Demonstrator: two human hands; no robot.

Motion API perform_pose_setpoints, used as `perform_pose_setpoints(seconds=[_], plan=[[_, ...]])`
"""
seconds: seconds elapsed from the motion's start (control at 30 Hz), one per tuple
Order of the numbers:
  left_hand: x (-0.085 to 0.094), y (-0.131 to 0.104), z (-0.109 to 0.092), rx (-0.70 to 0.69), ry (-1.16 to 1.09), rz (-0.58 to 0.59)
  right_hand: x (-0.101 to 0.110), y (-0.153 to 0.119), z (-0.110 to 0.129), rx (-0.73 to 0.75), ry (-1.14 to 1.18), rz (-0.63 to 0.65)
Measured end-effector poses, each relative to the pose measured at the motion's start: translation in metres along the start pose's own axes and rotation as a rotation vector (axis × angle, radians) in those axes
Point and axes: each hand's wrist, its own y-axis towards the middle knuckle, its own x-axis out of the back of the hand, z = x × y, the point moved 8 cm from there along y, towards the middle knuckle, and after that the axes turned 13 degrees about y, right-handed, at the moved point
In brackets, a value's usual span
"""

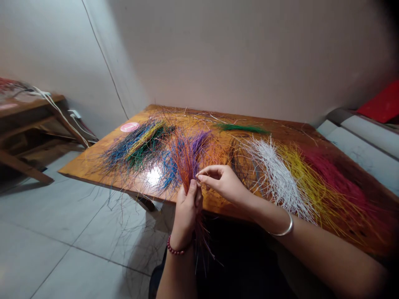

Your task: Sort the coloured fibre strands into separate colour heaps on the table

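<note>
My left hand (188,203), with a dark red bead bracelet on its wrist, is wrapped round a bundle of thin orange strands (183,160). The strands fan out above the fist, and their lower ends hang below it past the table's front edge. Just right of the fist, my right hand (204,176) has thumb and index finger pinched together beside the bundle; whatever lies between the fingertips is too small to make out. Behind the bundle lie purple strands (201,141) and blue strands (170,168).
The wooden table (106,151) also bears blue, yellow and green strands (143,141) at left, a green bundle (243,128) at back, and white (277,174), yellow (311,182) and pink (336,174) bundles at right. A wall stands behind.
</note>
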Motion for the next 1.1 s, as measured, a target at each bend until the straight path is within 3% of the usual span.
perform_pose_setpoints(seconds=[0.47,0.67,0.8,0.97,1.1], plan=[[-0.003,0.000,-0.001,0.012,-0.014,0.013,-0.001,-0.002,-0.003,-0.028,0.043,-0.002],[0.000,-0.001,-0.001,0.005,-0.032,-0.026,0.002,-0.005,0.002,0.036,0.024,-0.056],[0.007,-0.005,-0.007,-0.031,-0.046,-0.085,0.019,-0.005,0.013,0.089,-0.003,-0.192],[0.026,-0.017,-0.028,-0.126,-0.082,-0.166,0.064,0.010,0.048,0.101,0.142,-0.380],[0.045,-0.036,-0.054,-0.233,-0.129,-0.255,0.087,0.048,0.064,0.018,0.175,-0.354]])
